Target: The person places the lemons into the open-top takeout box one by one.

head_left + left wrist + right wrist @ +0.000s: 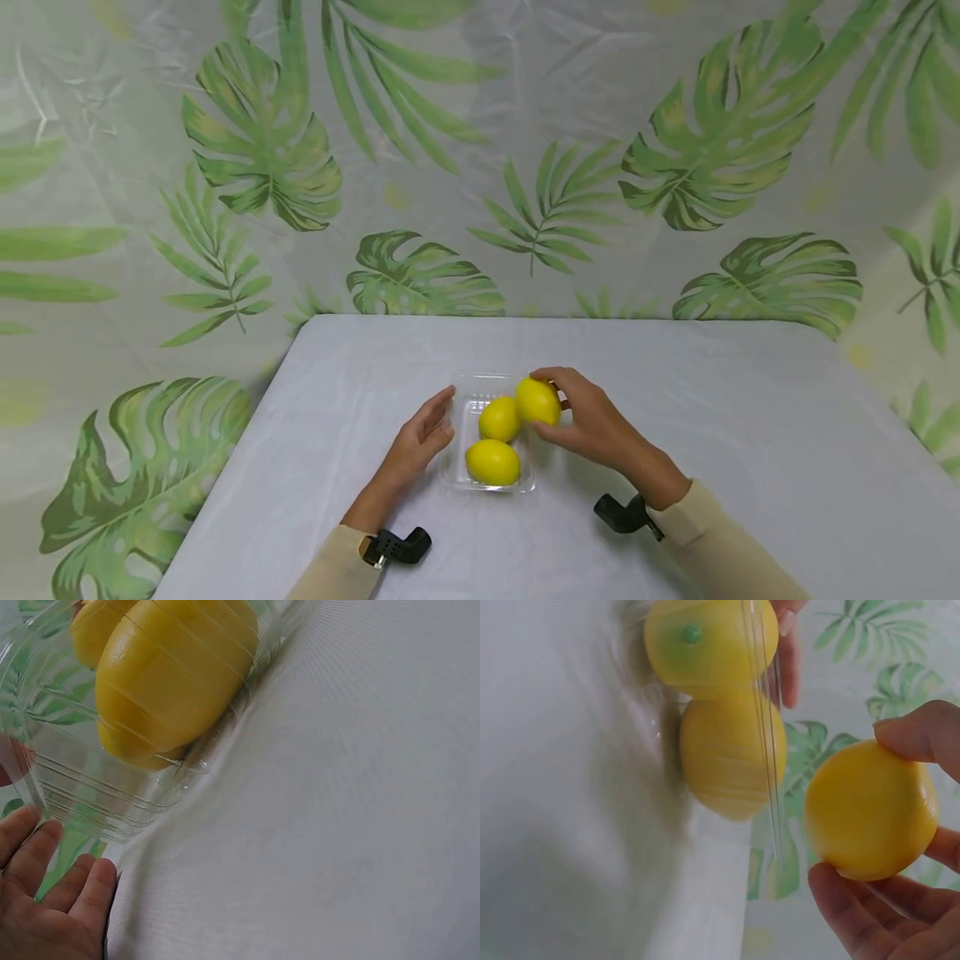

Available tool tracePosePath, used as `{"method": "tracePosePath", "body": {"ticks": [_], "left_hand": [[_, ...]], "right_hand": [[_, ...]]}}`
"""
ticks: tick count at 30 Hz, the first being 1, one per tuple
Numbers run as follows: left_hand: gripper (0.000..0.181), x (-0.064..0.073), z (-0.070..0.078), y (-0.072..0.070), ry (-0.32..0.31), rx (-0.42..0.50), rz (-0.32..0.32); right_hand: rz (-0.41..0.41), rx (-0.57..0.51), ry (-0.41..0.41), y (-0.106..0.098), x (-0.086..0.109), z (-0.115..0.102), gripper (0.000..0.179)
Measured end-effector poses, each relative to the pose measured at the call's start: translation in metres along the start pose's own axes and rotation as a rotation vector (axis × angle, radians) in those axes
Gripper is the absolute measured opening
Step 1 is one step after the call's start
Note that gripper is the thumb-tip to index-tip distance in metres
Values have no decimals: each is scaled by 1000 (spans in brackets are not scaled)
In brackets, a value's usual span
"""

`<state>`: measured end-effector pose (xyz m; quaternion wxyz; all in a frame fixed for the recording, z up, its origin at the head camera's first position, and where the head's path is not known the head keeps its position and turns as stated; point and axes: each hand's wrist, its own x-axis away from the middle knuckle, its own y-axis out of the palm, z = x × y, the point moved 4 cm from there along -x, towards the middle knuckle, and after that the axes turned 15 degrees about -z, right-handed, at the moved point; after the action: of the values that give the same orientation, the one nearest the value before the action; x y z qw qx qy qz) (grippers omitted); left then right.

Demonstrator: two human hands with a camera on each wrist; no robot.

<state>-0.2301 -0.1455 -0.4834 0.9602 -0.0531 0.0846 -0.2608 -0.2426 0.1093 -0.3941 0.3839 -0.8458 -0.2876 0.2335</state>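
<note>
A clear plastic container [459, 479] stands on the table with two yellow lemons in it, one nearer [492, 462] and one behind it [498, 419]. The right hand [592, 421] grips a third lemon [874, 810] between thumb and fingertips, above the container's right rim. In the right wrist view this lemon is apart from the container wall. At the container's left side is the left hand [420, 437], its fingers [94, 889] extended and fingertips right at the wall. Through the clear wall, the left wrist view shows the lemons [176, 671] close up.
A white cloth [360, 358] covers the table around the container. Behind the table hangs a leaf-patterned curtain [420, 192]. Each wrist wears a small black camera, one on the left [401, 546] and one on the right [622, 512].
</note>
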Motion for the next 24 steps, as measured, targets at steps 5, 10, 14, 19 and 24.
{"method": "tracePosePath", "body": {"ticks": [5,10,14,19,24], "left_hand": [[56,1,-2,0,1,-6,5],[55,2,-4,3,-6,-17,-8],[55,2,-3,4,-9,-18,-7],[56,3,-2,2,-15,-15,-2],[55,1,-1,-1,-11,-20,1]], "right_hand": [[-2,-18,-26,2,-10,-5,58],[-10,-18,-4,8,-16,-5,58],[-15,-25,13,13,-23,-8,57],[-18,-29,3,19,-34,-13,57],[-25,-30,-15,24,-46,-18,57]]}}
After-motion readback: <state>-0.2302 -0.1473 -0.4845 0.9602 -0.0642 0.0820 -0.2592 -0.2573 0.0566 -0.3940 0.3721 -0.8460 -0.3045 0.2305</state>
